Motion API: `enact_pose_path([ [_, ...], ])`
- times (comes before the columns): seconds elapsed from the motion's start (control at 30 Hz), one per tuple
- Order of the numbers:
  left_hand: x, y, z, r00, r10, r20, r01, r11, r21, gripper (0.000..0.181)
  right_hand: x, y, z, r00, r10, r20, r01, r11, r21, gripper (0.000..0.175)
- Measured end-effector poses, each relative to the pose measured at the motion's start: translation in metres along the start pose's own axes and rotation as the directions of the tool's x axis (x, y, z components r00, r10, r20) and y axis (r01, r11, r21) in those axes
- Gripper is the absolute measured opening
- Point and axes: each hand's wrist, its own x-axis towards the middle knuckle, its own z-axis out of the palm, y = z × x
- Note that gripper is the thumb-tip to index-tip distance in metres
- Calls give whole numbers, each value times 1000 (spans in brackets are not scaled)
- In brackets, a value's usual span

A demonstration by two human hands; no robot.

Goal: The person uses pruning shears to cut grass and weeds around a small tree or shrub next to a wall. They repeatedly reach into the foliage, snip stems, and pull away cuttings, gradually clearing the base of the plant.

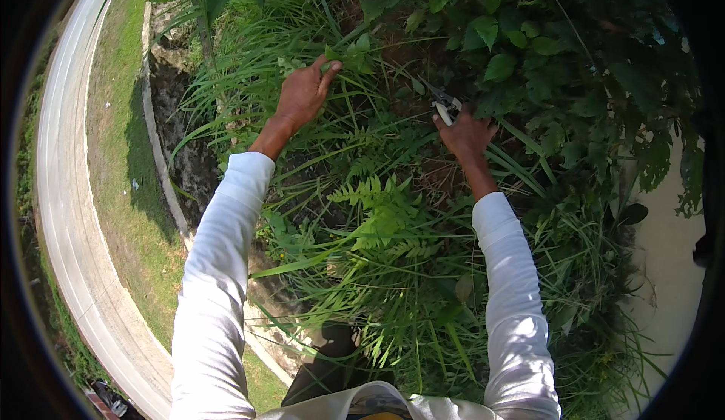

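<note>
My left hand [303, 94] reaches into tall grass [255, 41], its thumb and fingers pinched on a leafy green sprig [357, 55]. To its right, my right hand [467, 134] grips pruning shears [444, 113] with a pale handle. Their dark blades point up and left, towards low stems over reddish-brown soil [402, 58]. Whether the blades are apart or together is hard to tell. Below and between both hands grows a bright green fern [376, 208] among long grass blades.
A broad-leaved bush [510, 41] overhangs the right hand. At left, a narrow concrete edge [152, 103] borders a dark ditch [181, 131], with a lawn [116, 154] and a curving paved road [65, 193] beyond. A pale surface [665, 261] lies at far right.
</note>
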Motion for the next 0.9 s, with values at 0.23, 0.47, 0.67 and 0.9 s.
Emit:
enact_pose_path([
  [0.23,-8,8,3,997,30,65,-34,998,55,49,24,3,7,943,-67,-326,3,981,-192,65],
  [0.47,-36,21,1,974,225,-20,-223,974,47,25,24,-7,-8,998,42,54,-57,946,318,60],
  [0.67,-36,62,-29,904,427,-18,-419,893,162,37,-28,13,-58,960,-89,266,-126,711,692,65],
  [0.9,64,125,-74,782,602,-164,-480,749,457,49,-11,-2,-83,921,-106,375,-285,471,834,70],
])
